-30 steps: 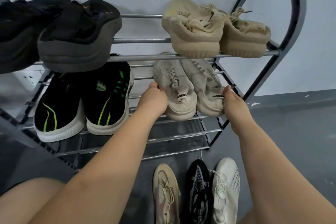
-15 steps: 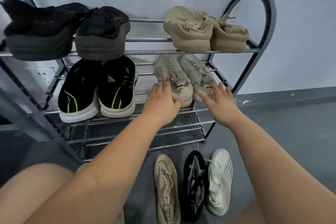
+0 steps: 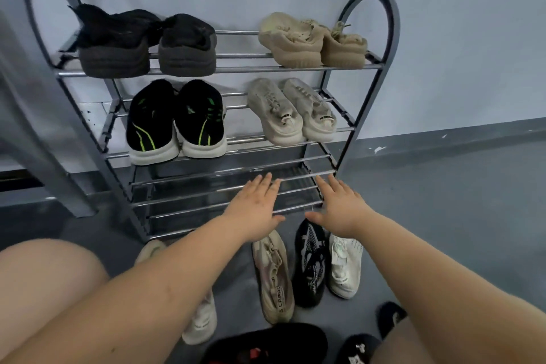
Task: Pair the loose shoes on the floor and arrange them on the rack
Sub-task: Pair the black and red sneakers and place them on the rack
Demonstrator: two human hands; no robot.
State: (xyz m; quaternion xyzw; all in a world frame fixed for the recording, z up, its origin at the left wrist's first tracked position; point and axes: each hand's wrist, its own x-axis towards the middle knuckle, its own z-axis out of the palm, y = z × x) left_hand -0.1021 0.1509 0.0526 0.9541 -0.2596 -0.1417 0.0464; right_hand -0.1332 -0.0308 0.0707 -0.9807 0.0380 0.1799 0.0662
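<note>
Both grips are seen spread flat with nothing held: the left hand (image 3: 254,210) and the right hand (image 3: 339,210) are stretched palm-down, fingers straight, in front of the lower bars of the metal shoe rack (image 3: 366,68), above the shoes lying on the grey floor (image 3: 443,216). Whether the fingertips touch the bars cannot be told. On the top shelf a pair of dark brown shoes (image 3: 147,50) is set at the left end and a pair of tan knit shoes (image 3: 313,44) at the right end. On the middle shelf a pair of black trainers with green stripes (image 3: 177,124) is placed at the left and a pair of beige trainers (image 3: 291,115) at the right, heels toward the front edge. On the floor before the rack's front edge a beige lettered shoe (image 3: 274,275), a black and white mesh shoe (image 3: 310,266) and a white shoe (image 3: 345,269) are laid side by side, close together. Another white shoe (image 3: 201,322) is partly hidden under the left forearm, and black shoes (image 3: 266,346) are seen at the bottom edge of the view.
</note>
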